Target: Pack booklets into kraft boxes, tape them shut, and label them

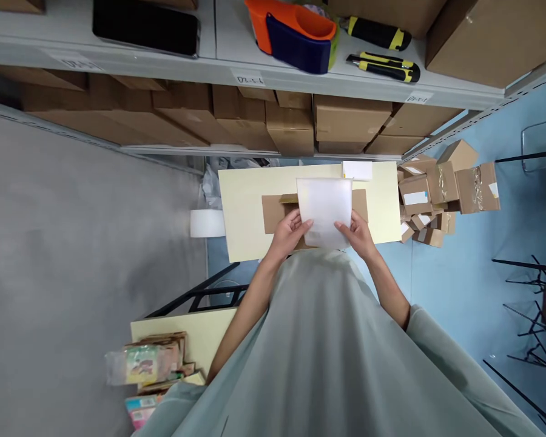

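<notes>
My left hand point(291, 233) and my right hand point(357, 235) grip a white, slightly translucent sheet point(325, 209) that looks like foam wrap or a foam pouch. Each hand pinches one side edge, thumb on top and fingers partly hidden behind. Beneath the sheet, an open cardboard box point(272, 213) lies on the cream table point(243, 188), its flaps spread to both sides. The sheet hides most of the box, so its inside cannot be made out. At the table's far edge rests a small white box point(357, 170).
Above the table stands a shelf point(164, 53) with a phone point(145, 27), a tape dispenser point(295, 36), box cutters point(384, 65) and cartons point(346, 118). Taped parcels point(441, 188) are piled at the right. Bagged packets point(148, 364) lie on a side table at the lower left.
</notes>
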Available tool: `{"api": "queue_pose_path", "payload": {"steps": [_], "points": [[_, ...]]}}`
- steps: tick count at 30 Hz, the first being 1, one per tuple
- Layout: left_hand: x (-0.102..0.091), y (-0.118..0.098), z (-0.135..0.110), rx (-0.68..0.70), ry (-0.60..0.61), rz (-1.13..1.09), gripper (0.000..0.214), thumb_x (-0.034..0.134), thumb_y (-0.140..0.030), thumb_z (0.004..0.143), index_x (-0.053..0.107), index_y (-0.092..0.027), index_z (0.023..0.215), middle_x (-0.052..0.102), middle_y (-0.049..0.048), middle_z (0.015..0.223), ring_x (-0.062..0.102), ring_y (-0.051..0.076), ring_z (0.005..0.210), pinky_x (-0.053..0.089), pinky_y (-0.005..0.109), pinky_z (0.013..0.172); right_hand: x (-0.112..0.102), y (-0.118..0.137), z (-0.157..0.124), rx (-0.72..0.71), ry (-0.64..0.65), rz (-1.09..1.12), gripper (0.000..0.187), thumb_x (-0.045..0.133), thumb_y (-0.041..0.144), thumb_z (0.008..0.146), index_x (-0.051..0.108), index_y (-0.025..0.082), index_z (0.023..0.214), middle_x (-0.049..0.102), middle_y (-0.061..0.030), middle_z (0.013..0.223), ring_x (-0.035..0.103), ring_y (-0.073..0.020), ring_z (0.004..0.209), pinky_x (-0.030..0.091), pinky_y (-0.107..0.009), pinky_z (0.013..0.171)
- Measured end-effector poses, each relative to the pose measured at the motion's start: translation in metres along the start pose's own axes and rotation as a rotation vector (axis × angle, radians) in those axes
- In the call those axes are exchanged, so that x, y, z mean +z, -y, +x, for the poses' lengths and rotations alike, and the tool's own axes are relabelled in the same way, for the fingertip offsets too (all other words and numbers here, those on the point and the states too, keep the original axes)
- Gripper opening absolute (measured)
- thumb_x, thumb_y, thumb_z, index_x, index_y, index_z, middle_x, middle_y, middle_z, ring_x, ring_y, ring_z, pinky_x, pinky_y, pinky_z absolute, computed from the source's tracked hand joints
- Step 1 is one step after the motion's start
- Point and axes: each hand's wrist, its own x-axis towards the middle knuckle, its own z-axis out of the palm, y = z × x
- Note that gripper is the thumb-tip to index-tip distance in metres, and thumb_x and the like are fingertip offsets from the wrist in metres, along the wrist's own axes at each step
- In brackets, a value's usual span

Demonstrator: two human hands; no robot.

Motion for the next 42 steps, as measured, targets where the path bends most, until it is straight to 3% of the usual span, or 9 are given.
{"api": "queue_pose_path", "payload": {"steps": [4,9,15,20,23,27,32,37,42], "points": [[0.002,0.000,0.006,0.021,-0.113,-0.059,0.066,0.095,-0.062,0.084,0.078,-0.020,0.133,0.081,0.0137,0.142,0.075,0.032,0.136,0.060,0.048,0.120,-0.019,0.006,-0.010,-0.295,-0.031,-0.417,0.037,0.061,0.049,0.113,0.079,0.024,0.135,0.085,-0.0088,0.131,0.081,-0.0296,0.123,0.067,-0.044,0.108],[-0.006,-0.007,0.004,-0.166,-0.136,-0.277,0.063,0.078,-0.072,0.095,0.081,-0.017,0.124,0.086,0.0141,0.125,0.080,0.036,0.124,0.069,0.048,0.104,-0.044,0.004,-0.018,-0.728,0.143,-0.849,0.039,0.052,0.022,0.118,0.080,0.036,0.141,0.080,-0.0014,0.149,0.069,-0.0234,0.151,0.058,-0.044,0.127],[-0.002,-0.005,-0.006,-0.214,-0.127,-0.205,0.064,0.098,-0.054,0.078,0.083,-0.018,0.129,0.087,0.0115,0.120,0.082,0.028,0.103,0.068,0.034,0.083,-0.061,-0.017,-0.014,-0.879,0.325,-1.104,0.042,0.058,0.019,0.118,0.072,0.036,0.154,0.075,-0.0022,0.156,0.066,-0.0213,0.153,0.059,-0.041,0.126],[0.000,0.010,-0.014,-0.265,-0.141,0.010,0.069,0.095,-0.062,0.079,0.082,-0.021,0.131,0.086,0.0084,0.106,0.078,0.023,0.086,0.062,0.030,0.071,-0.065,-0.026,-0.017,-0.909,0.335,-1.119,0.045,0.059,0.012,0.116,0.075,0.036,0.150,0.076,-0.0013,0.154,0.066,-0.0205,0.153,0.059,-0.039,0.125],[-0.011,0.019,-0.010,-0.111,-0.186,0.248,0.060,0.077,-0.070,0.094,0.083,-0.019,0.126,0.086,0.0127,0.118,0.080,0.029,0.105,0.066,0.039,0.091,-0.064,-0.023,-0.021,-0.854,0.298,-1.088,0.047,0.057,0.011,0.115,0.077,0.038,0.148,0.078,-0.0001,0.151,0.069,-0.0206,0.150,0.061,-0.039,0.124],[-0.039,0.025,-0.002,0.201,-0.350,0.705,0.047,0.063,-0.053,0.105,0.079,-0.021,0.135,0.080,0.0147,0.143,0.073,0.034,0.134,0.054,0.054,0.123,-0.061,-0.010,-0.018,-0.717,0.273,-1.006,0.053,0.048,0.010,0.113,0.077,0.035,0.149,0.077,0.0003,0.152,0.070,-0.0203,0.149,0.061,-0.043,0.126],[-0.069,0.038,0.007,0.361,-0.238,0.959,0.043,0.062,-0.041,0.105,0.075,-0.024,0.143,0.073,0.0119,0.156,0.056,0.035,0.157,0.039,0.060,0.138,-0.053,0.009,0.008,-0.585,0.342,-1.000,0.057,0.046,0.008,0.108,0.075,0.031,0.152,0.075,0.0026,0.155,0.071,-0.0187,0.148,0.059,-0.039,0.126],[-0.072,0.062,0.014,0.314,-0.086,0.942,0.080,0.089,-0.061,0.087,0.069,-0.020,0.153,0.052,0.0180,0.177,0.035,0.046,0.172,0.027,0.067,0.143,-0.037,0.027,0.038,-0.484,0.262,-1.097,0.058,0.046,0.011,0.108,0.072,0.032,0.155,0.071,0.0041,0.161,0.069,-0.0222,0.150,0.058,-0.040,0.126],[-0.066,0.077,0.012,0.291,-0.025,0.925,0.124,0.102,-0.062,0.072,0.046,-0.017,0.173,0.033,0.0242,0.186,0.022,0.050,0.176,0.021,0.068,0.144,-0.027,0.040,0.065,-0.370,0.085,-1.159,0.059,0.047,0.016,0.107,0.068,0.030,0.160,0.071,0.0023,0.161,0.070,-0.0306,0.148,0.060,-0.047,0.122]]}}
